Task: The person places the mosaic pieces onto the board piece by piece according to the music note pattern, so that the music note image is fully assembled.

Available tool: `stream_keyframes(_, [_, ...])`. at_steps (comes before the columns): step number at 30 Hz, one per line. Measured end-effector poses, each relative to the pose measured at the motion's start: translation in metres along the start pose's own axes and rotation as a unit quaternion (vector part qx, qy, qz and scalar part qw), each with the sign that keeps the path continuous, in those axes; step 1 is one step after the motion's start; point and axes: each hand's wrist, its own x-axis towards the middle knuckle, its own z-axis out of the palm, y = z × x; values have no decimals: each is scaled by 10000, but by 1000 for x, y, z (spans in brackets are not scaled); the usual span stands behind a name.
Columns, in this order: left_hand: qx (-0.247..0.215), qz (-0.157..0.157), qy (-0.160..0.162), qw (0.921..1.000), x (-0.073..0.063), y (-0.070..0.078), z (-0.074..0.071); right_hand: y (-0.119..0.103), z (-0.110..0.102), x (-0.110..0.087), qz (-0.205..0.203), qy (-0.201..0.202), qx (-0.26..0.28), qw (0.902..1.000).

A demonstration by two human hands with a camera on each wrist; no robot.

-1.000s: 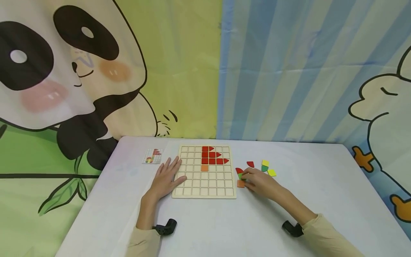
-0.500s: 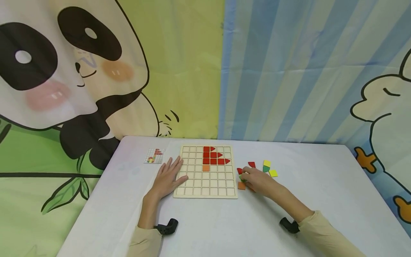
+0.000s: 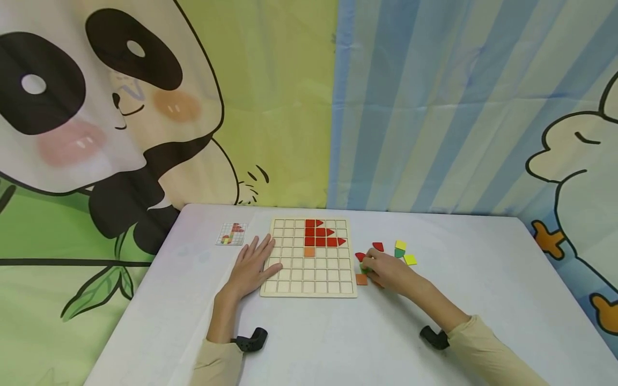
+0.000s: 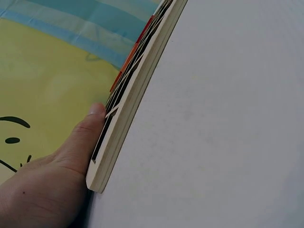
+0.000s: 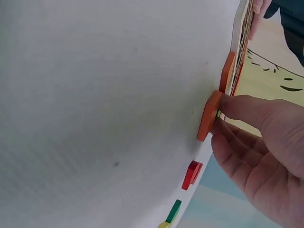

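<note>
A wooden grid board (image 3: 309,276) lies on the white table. Red tiles (image 3: 309,232) fill three rows near its far edge, each ending in a pointed piece, with one orange tile (image 3: 309,252) below. My left hand (image 3: 251,271) rests flat with spread fingers on the board's left edge; its thumb (image 4: 90,121) lies along the frame. Right of the board, my right hand (image 3: 388,271) curls its thumb and fingers on a small green tile (image 3: 364,269), mostly hidden. Close by the thumb is a loose orange tile (image 5: 209,116); another orange tile (image 3: 361,279) lies at the board's edge.
Around the right hand lie red quarter-round tiles (image 3: 378,246), yellow squares (image 3: 410,260) and a dark green piece (image 3: 399,253). A small pattern card (image 3: 232,234) sits left of the board. A printed curtain (image 3: 285,107) hangs behind the table.
The right hand has shifted slightly at the loose pieces, and an orange tile now shows from under it. The left hand stays on the board.
</note>
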Motion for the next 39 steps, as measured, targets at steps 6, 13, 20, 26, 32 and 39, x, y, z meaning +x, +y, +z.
stream_keyframes(6, [33, 34, -30, 10000, 0, 1, 0, 9, 0, -2, -256, 200, 226, 9992])
stream_keyframes(13, [141, 87, -28, 9999, -2, 0, -2, -8, -10, 12, -243, 360, 875, 9952])
stream_keyframes(20, [150, 71, -60, 9998, -1, 1, -2, -48, -5, 47, -509, 130, 1139, 9921])
stream_keyframes(26, [158, 60, -55, 9998, -1, 2, -2, -65, 6, 76, -646, -9, 811, 9946])
stream_keyframes(32, [167, 74, -37, 9998, 0, 2, -2, -77, 11, 90, -523, -149, 227, 9983])
stream_keyframes(39, [137, 110, 26, 9998, -1, 1, -1, -86, 13, 93, -477, -301, 17, 9984])
